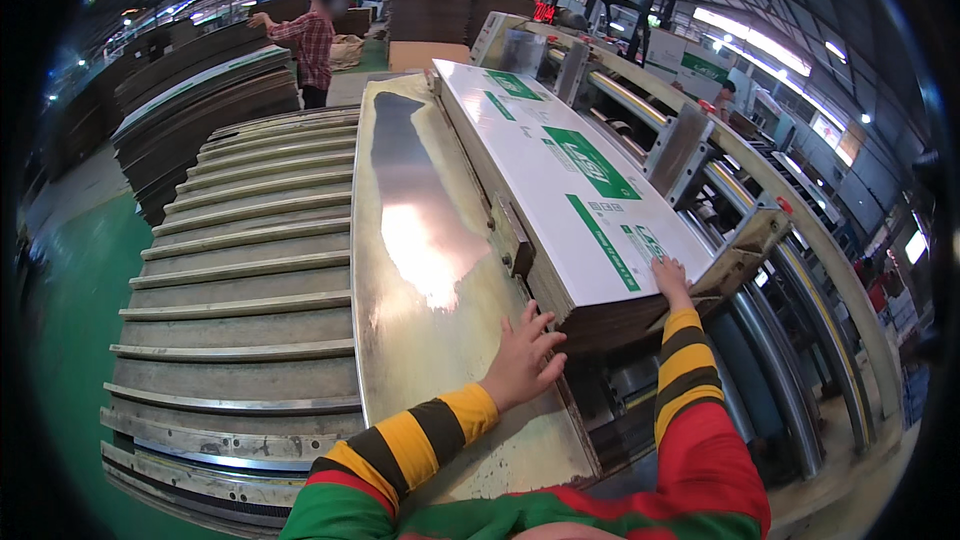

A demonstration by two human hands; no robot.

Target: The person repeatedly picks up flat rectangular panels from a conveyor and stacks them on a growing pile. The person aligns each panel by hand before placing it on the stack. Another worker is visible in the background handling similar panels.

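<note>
A thick stack of cardboard sheets (620, 230), white on top with green printed blocks, lies in the machine's feed bed, its long side against an upright metal guide (510, 237). My right hand (672, 280) rests on the near right corner of the top sheet, fingers stretched out. Beside the stack's near left corner, my left hand (525, 355) hovers with spread fingers over the edge of a shiny metal plate (400, 160); it holds nothing. Whether its fingertips touch the stack's side, I cannot tell.
Left of the plate runs a slatted conveyor table (240, 305). Metal rollers (775, 350) and a curved machine frame (840, 280) stand close on my right. Behind the conveyor are tall cardboard piles (215, 105) and a person in a checked shirt (312, 45).
</note>
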